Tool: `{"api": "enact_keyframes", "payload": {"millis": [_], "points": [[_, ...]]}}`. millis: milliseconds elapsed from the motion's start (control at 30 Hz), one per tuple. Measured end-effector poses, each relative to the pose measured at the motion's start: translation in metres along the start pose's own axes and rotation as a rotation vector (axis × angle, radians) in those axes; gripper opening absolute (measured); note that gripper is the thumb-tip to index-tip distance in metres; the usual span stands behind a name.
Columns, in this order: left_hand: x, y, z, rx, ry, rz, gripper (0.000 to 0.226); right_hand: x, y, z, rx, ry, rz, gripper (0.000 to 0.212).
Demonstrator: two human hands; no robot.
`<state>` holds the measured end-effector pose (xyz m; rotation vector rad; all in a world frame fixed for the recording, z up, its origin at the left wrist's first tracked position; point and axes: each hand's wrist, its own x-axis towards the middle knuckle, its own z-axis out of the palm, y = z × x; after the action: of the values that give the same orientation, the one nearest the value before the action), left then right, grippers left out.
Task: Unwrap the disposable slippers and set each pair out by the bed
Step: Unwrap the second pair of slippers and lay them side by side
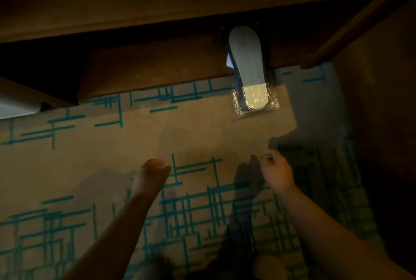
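Observation:
A pair of white disposable slippers [247, 63] in a clear plastic wrapper leans sole-out against the dark wooden bed base [157, 66], its lower end on the carpet. My left hand [153, 174] hovers over the carpet below and left of the slippers, fingers curled in, holding nothing. My right hand [276, 171] hangs below and slightly right of the package, fingers loosely curled, thumb and forefinger close together; nothing is visible between them. Both hands are well short of the slippers.
Beige carpet [112, 156] with teal line patterns covers the floor. A dark wooden panel [378, 122] stands at the right. A pale edge [15, 106] shows at the far left. The scene is dim.

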<state>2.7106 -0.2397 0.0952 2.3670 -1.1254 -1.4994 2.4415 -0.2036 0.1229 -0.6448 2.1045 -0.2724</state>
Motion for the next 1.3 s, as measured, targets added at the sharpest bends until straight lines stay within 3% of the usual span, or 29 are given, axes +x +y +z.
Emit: {"api": "enact_keyframes", "payload": {"millis": [100,167,233,367,533,633,867,1133,1200,1300], "points": [[0.031,0.015,0.016,0.004,0.089,0.136,0.018,0.039,-0.007,0.007,-0.011,0.137,-0.090,0.036],[0.052,0.024,0.027,0.032,0.146,0.251,0.018,0.064,-0.014,0.005,-0.027,0.213,-0.190,0.032],[0.063,0.030,0.033,0.101,0.184,0.392,0.027,0.083,-0.020,0.001,-0.051,0.301,-0.280,0.030],[0.077,0.035,0.042,0.324,0.217,0.664,0.050,0.096,-0.029,0.001,-0.188,0.441,-0.444,0.049],[0.092,0.011,0.055,0.783,0.184,0.754,0.078,0.102,-0.032,0.004,-0.543,0.485,-0.604,0.072],[0.099,-0.002,0.058,0.866,0.183,0.772,0.080,0.115,-0.034,0.005,-0.792,0.476,-0.689,0.078],[0.098,-0.001,0.059,0.842,0.190,0.775,0.078,0.139,-0.051,0.009,-1.094,0.412,-0.790,0.080],[0.091,0.007,0.059,0.771,0.128,0.723,0.084,0.124,-0.051,0.011,-0.957,0.348,-0.880,0.070],[0.081,0.016,0.064,0.633,0.081,0.678,0.091,0.111,-0.042,0.017,-0.880,0.316,-0.892,0.069],[0.056,0.037,0.074,0.164,-0.089,0.582,0.086,0.088,-0.024,0.028,-0.814,0.316,-0.913,0.073]]}}
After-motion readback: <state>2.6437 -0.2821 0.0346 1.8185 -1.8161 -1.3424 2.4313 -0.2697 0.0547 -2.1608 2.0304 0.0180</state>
